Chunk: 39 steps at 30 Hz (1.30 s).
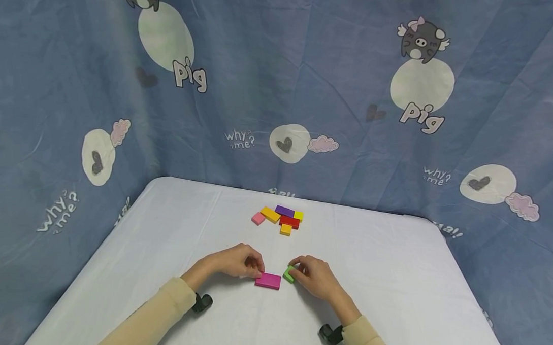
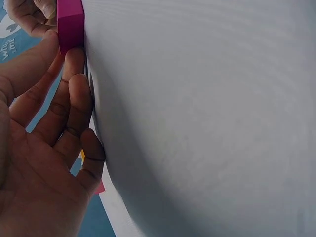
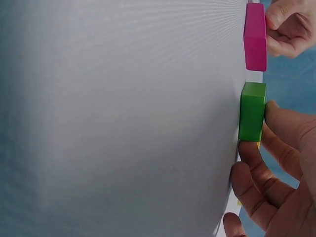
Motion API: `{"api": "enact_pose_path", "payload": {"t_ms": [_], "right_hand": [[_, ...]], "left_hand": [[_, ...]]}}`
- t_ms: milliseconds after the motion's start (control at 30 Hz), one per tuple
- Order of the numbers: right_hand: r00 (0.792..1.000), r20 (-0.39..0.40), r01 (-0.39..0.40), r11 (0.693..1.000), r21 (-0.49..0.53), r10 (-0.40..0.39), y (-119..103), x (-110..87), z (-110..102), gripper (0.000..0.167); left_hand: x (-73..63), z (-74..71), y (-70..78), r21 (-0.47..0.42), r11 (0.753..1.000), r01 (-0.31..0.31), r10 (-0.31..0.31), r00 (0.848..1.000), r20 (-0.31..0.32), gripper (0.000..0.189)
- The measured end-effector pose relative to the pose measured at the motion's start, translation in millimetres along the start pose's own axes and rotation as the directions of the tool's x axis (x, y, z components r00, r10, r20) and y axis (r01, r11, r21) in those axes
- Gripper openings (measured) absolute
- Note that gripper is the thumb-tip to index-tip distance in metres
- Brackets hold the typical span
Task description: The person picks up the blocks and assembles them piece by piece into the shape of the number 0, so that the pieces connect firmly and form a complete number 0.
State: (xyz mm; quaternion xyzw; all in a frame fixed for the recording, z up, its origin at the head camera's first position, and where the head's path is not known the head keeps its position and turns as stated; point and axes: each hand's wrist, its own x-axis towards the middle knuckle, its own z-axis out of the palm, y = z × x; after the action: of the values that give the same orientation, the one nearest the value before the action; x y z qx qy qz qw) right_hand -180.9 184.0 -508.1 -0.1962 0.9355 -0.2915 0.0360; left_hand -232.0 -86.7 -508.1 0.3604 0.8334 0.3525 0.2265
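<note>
Simply Light, Stiff and Smooth: Hold by the Ends

Behind your work hangs a printed blue curtain [image 1: 334,93], and in front of it spreads the white table [image 1: 414,279]. Your left hand [image 1: 239,261] and your right hand [image 1: 316,276] are both at the table, each with a narrow pinch on one piece.

The magenta block [image 1: 268,281] lies between your hands; your left one holds its left end. It looks light and rigid, perhaps painted wood, so it should not bend. Its smooth faces may slip a little; a soft pinch on the end seems enough.

Farther away lie the purple block [image 1: 285,211], the red block [image 1: 289,222] and the longer orange block [image 1: 270,215].

The green block [image 3: 252,116] is shorter. You hold it near the magenta one, with a gap between. Pinch it on opposite sides, keeping the facing end free.

Smallest are the yellow block [image 1: 299,216], the shorter orange block [image 1: 285,229] and the pink block [image 1: 258,218], well apart from your fingers.
</note>
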Motion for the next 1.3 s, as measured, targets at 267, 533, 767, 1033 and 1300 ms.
{"api": "enact_pose_path", "payload": {"t_ms": [267, 533, 767, 1033, 1300], "right_hand": [[1.000, 0.013, 0.000, 1.000, -0.006, 0.000, -2.2, -1.4, 0.1, 0.024], [1.000, 0.008, 0.021, 1.000, -0.004, -0.021, -5.1, -1.6, -0.3, 0.021], [0.999, 0.012, 0.038, 0.999, 0.004, -0.038, -4.6, -3.0, 0.5, 0.021], [0.999, 0.027, 0.029, 0.999, 0.015, -0.029, -3.8, -4.3, 1.8, 0.022], [0.999, 0.023, 0.037, 0.999, 0.020, -0.037, -4.4, -5.1, 1.8, 0.022]], "left_hand": [[-0.7, 0.9, 1.8, 0.002, 1.000, -0.001, 0.001, 1.000, 0.007, 0.004], [-1.0, 0.8, 3.3, 0.006, 1.000, -0.002, 0.001, 1.000, 0.008, 0.004], [-0.9, 1.0, 4.0, -0.001, 1.000, 0.007, -0.007, 1.000, 0.014, 0.004], [-1.2, 2.7, 5.3, -0.003, 1.000, 0.011, -0.011, 1.000, 0.016, 0.004], [-2.3, 3.3, 5.6, 0.002, 1.000, 0.006, -0.006, 1.000, 0.019, 0.004]]}}
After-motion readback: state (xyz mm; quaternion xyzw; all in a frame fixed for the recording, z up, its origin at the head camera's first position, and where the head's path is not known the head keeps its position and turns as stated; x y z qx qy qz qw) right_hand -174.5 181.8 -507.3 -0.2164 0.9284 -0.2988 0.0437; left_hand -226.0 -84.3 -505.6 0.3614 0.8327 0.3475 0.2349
